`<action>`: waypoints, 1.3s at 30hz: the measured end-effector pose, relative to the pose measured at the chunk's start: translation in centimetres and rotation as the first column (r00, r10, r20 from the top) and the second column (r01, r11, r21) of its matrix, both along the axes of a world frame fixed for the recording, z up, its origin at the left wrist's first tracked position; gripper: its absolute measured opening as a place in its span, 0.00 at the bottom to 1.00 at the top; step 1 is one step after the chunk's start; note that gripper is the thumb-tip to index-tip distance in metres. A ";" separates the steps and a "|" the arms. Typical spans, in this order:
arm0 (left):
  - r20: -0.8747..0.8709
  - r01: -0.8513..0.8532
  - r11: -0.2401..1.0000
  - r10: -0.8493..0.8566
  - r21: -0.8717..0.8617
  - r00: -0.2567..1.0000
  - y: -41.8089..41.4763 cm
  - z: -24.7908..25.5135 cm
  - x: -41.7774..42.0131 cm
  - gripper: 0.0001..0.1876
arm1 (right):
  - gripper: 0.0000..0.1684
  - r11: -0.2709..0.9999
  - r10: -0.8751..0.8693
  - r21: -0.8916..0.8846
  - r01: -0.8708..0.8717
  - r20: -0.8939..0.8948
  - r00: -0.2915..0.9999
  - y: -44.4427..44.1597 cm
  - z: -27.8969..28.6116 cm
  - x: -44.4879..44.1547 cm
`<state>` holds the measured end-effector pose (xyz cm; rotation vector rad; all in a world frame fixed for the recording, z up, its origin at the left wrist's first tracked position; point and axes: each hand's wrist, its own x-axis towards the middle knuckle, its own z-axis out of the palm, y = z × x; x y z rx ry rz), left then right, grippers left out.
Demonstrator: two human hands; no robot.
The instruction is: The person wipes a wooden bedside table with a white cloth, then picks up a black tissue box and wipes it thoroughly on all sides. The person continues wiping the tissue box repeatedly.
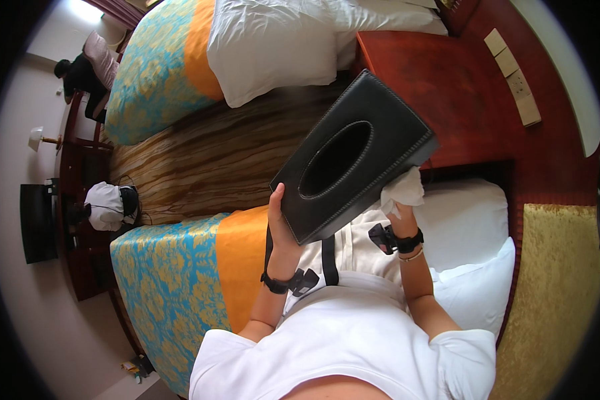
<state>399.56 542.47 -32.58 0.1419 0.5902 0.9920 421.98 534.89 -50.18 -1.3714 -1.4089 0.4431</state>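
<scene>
A black leather-look tissue box cover (387,117) with pale stitching and an oval opening is tilted in front of me. My left hand (282,235) grips its near left end, with the thumb on the top face. In my right hand (402,220) is a crumpled white cloth or tissue (404,190), pressed at the box's right side. The right fingers are mostly hidden behind the cloth and the box. The dark oval shows nothing inside that I can make out.
A reddish wooden nightstand (460,100) stands beyond the box, below a wall panel of sockets (517,85). Beds with white linen and blue-gold runners (175,270) lie on both sides of the striped carpet (205,145). Two other people (105,205) are by the far desk.
</scene>
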 end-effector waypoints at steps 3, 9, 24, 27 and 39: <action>-0.018 0.020 0.998 -0.019 0.051 1.000 -0.3 1.6 0.1 0.22 | 0.21 1.000 -0.015 -0.010 0.015 -0.016 1.000 -0.4 1.6 -0.4; -0.482 -0.125 0.521 0.841 0.845 0.247 0.7 0.4 1.7 0.18 | 0.28 0.997 -0.065 0.054 0.060 0.106 0.992 -0.2 7.0 -1.0; -0.589 0.873 0.155 0.789 0.463 0.173 -0.9 6.5 0.9 0.33 | 0.41 0.992 -0.002 0.128 0.014 -0.092 0.996 0.2 5.7 -2.9; -0.770 0.798 0.376 0.617 0.470 0.162 -1.2 4.5 2.3 0.29 | 0.39 0.995 0.099 0.012 -0.099 -0.075 0.992 -0.7 6.4 -3.1; -0.673 0.877 0.391 0.731 0.279 -0.112 -0.5 1.5 -0.3 0.19 | 0.34 0.959 -0.267 0.024 0.283 -0.271 0.925 4.7 17.8 -2.2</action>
